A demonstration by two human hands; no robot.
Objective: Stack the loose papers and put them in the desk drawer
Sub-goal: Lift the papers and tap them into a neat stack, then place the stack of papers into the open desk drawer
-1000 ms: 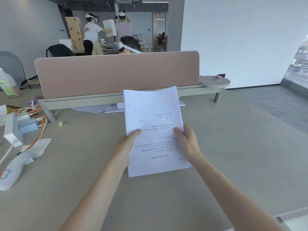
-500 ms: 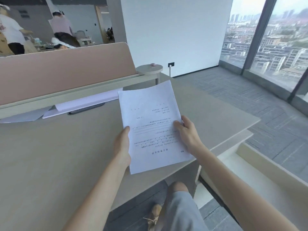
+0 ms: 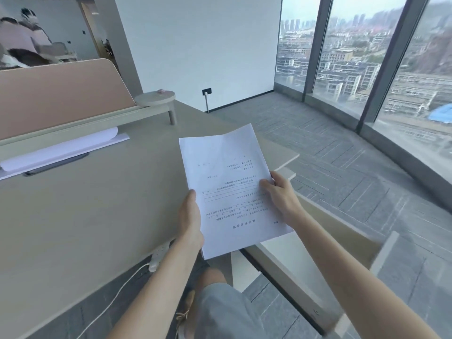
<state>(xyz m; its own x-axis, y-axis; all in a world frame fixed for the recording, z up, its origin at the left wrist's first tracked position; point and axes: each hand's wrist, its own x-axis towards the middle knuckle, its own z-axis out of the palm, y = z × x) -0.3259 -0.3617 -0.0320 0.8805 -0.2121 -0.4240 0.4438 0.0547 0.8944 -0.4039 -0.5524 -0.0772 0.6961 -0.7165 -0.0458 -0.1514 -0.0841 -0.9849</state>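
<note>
Big pale beige laminate desk top (image 3: pixel 80 216) fills the left, pink fabric divider panel (image 3: pixel 56 94) along its back edge. More loose white sheets (image 3: pixel 61 150) lie under the divider rail, well apart from the hands, so the gathering may not be finished. Open pale wooden drawer (image 3: pixel 313 260) sits low right, beside the desk end, mostly under the forearms; its inside is hard to read.

Task item: stack of white printed A4 papers (image 3: pixel 232 192), held in the air over the desk's right corner, above and just left of the drawer, print upside down to the wearer. Far top corner curls up slightly.

Risks, as a judgement: the stack is gripped only at its near half, so the far end could droop or fan and sheets could slip out during lowering. The far edge could catch on the drawer front or desk edge and buckle. The sheets left by the divider could be forgotten. A white power strip with cable (image 3: pixel 159 255) hangs at the desk's near edge close to the left forearm and could be snagged.

Left hand (image 3: pixel 192 223): pinching the stack's left edge, thumb on top, fingers hidden underneath, wrist straight. Right hand (image 3: pixel 281 194): pinching the right edge, thumb and forefinger on the top sheet, other fingers curled behind. Both forearms reach forward, roughly parallel.
</note>
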